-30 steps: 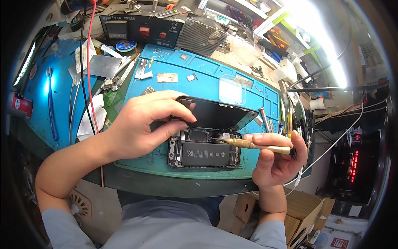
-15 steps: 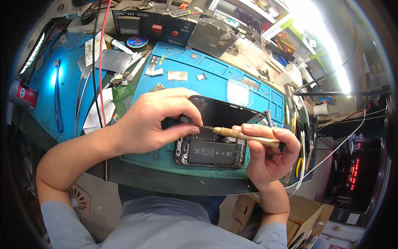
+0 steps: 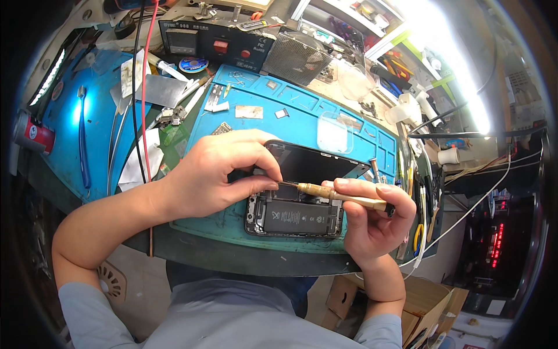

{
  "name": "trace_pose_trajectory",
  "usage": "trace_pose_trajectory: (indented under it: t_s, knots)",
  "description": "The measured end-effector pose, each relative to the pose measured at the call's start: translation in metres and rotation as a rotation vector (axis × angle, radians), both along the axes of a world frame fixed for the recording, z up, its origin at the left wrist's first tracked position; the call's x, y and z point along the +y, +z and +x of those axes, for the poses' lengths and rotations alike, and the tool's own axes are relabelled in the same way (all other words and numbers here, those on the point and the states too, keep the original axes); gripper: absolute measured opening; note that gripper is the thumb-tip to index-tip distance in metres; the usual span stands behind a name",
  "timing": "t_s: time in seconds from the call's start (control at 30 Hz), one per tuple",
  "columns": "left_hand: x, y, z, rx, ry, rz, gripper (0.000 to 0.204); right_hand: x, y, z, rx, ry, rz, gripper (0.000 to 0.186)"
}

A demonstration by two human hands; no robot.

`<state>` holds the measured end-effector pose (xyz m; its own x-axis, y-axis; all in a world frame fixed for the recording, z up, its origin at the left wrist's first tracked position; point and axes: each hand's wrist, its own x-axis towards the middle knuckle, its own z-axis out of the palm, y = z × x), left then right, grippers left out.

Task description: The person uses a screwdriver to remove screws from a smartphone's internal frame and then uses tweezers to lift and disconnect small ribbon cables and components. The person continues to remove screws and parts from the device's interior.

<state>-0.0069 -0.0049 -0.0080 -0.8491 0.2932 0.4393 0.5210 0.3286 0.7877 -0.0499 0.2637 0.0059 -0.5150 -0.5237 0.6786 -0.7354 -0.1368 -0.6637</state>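
A phone [image 3: 296,216] lies opened on the mat, its dark battery showing in the lower housing. Its black screen panel [image 3: 308,163] is raised at the far side. In my right hand [image 3: 378,224] is a brass-coloured screwdriver [image 3: 343,196], held nearly level above the phone and pointing left. My left hand [image 3: 232,168] is pinched, thumb and forefinger meeting at the screwdriver's thin tip. Whatever lies between those fingertips is too small to make out. The left fingers hide part of the phone's upper left.
The blue repair mat [image 3: 232,125] bears small parts and a clear plastic tray [image 3: 335,132]. Behind it stands a black bench unit [image 3: 203,43] with red switches. A red cable [image 3: 144,93] hangs at left, near a blue brush [image 3: 83,139]. Tools [image 3: 421,215] line the right edge.
The view has shifted slightly. The right hand and screwdriver sit a little lower and further left against the phone; both hands keep the same hold.
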Motion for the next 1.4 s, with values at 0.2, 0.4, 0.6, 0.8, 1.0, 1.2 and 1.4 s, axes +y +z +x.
trace_pose_trajectory:
  t_s: [0.2, 0.4, 0.6, 0.8, 1.0, 1.2, 1.4]
  knots:
    - [-0.0006, 0.0009, 0.0003, -0.023, 0.0, -0.022, 0.021, 0.0005, -0.0004, -0.0002, 0.018, -0.002, 0.008, 0.044]
    - [-0.0015, 0.0017, 0.0005, -0.014, 0.001, -0.041, 0.021, 0.0001, 0.0035, 0.0039, 0.02, -0.08, 0.108, 0.041]
    - [-0.0003, 0.0001, 0.0002, 0.006, 0.015, -0.039, 0.023, 0.0015, 0.0029, 0.0033, 0.027, -0.088, 0.108, 0.041]
    - [-0.0005, 0.0004, 0.0, -0.005, 0.015, -0.041, 0.023, 0.0013, 0.0013, 0.001, 0.022, -0.02, 0.01, 0.045]
    - [-0.0007, 0.0015, 0.0005, -0.048, 0.008, -0.032, 0.021, 0.0021, 0.0011, 0.0013, 0.015, -0.008, 0.001, 0.046]
    - [-0.0001, 0.0011, 0.0009, -0.037, 0.007, -0.01, 0.021, 0.0008, 0.0052, 0.0038, 0.024, -0.068, 0.11, 0.041]
    - [0.0, 0.0019, 0.0007, -0.026, 0.015, -0.033, 0.021, -0.0002, 0.0035, 0.0044, 0.015, -0.068, 0.092, 0.041]
